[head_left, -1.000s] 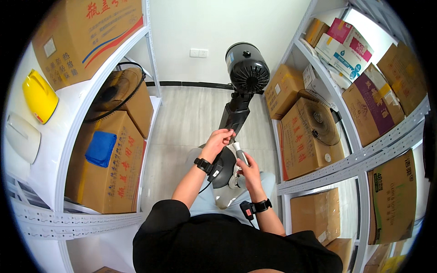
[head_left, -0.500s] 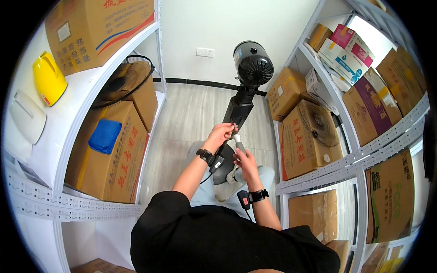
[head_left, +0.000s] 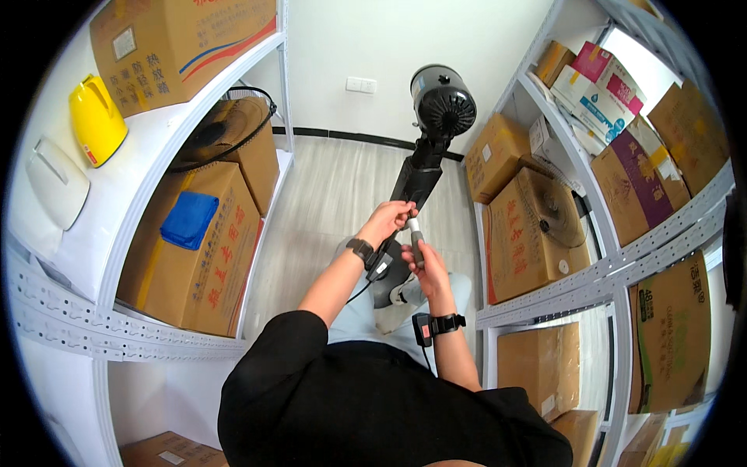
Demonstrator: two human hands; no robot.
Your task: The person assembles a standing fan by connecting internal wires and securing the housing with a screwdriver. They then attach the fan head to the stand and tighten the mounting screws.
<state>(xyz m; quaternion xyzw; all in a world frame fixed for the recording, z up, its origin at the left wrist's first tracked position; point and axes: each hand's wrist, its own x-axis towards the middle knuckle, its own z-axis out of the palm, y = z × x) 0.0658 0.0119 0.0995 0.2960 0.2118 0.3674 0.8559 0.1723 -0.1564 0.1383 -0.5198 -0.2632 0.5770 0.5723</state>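
A black pedestal fan (head_left: 419,177) stands between my legs, its bare motor housing (head_left: 447,105) uppermost, with no grille or blades on it. My right hand (head_left: 433,272) is closed round a slim grey-handled tool (head_left: 418,243) with a white collar, pointed up at the fan's column. The tool's tip is hidden, so its exact kind does not show. My left hand (head_left: 386,221) pinches with thumb and forefinger at the column, just by the tool's white end. What sits in that pinch is too small to make out. Part of the dark round base (head_left: 387,286) shows below.
Metal shelves flank me. On the left are a yellow kettle (head_left: 98,123), a white kettle (head_left: 58,184), a blue cloth (head_left: 189,220) on a carton and a fan grille (head_left: 222,136). On the right, another grille (head_left: 545,204) leans against a carton (head_left: 520,253); more boxes (head_left: 634,175) fill the shelves.
The whole view has shifted slightly. Both hands stay at the fan's column; the right hand still grips the grey tool, which now stands at a slightly steeper angle.
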